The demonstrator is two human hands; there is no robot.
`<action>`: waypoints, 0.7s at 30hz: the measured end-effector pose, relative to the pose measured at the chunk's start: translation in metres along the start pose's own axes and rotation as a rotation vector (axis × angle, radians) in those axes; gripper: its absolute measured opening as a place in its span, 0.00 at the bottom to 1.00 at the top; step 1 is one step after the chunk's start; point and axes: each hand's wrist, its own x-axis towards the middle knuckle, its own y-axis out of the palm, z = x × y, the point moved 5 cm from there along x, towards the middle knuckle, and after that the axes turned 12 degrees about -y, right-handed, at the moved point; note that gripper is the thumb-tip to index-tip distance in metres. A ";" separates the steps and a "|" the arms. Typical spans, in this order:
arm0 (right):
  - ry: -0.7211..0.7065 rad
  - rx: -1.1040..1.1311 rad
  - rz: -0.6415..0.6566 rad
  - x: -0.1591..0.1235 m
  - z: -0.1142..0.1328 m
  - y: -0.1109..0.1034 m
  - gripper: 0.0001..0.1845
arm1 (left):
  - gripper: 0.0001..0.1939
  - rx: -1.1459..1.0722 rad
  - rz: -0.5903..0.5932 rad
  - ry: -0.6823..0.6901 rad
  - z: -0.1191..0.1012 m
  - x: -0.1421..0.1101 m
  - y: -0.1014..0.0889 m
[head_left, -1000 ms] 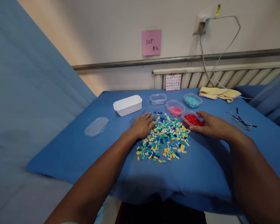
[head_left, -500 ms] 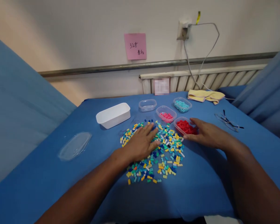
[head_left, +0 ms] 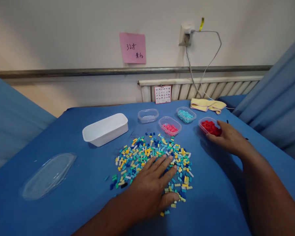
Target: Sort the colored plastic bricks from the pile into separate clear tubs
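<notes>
Over on the left, translucent oval plastic lids [head_left: 49, 177] lie overlapping on the blue cloth-covered table [head_left: 93, 203]. Next comes a long white plastic tub [head_left: 114, 133], its white inside showing, then a small clear plastic container [head_left: 148, 116] with blue showing through its base.

Nearer the person spreads a loose pile of small yellow, green, white and blue plastic bricks [head_left: 147, 151]. The left hand [head_left: 153, 185] lies palm down over it, fingers spread; whether any brick is pinched beneath cannot be told. Behind the pile, a clear plastic box [head_left: 168, 120] holds pink bricks [head_left: 170, 128], and to its right another clear box [head_left: 193, 114] holds turquoise ones.

Farther right, the right hand [head_left: 226, 137] curves thumb and fingers around the near right side of a clear box of red bricks [head_left: 209, 127], gripping it; I cannot tell whether it is lifted. Blue cloth separates this box from the pile and runs on toward the right-hand blue curtain [head_left: 280, 88]. A yellow cloth [head_left: 207, 105] lies near the table's back edge.
</notes>
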 end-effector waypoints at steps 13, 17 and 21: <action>-0.111 0.004 -0.283 -0.001 0.028 -0.028 0.31 | 0.36 0.056 -0.001 0.149 -0.017 -0.001 0.025; -0.220 0.067 -0.326 -0.003 0.063 -0.033 0.25 | 0.33 0.104 -0.032 -0.009 0.014 0.011 0.013; -0.272 0.134 -0.242 -0.004 0.080 -0.023 0.21 | 0.34 0.184 -0.067 -0.325 0.057 0.018 -0.014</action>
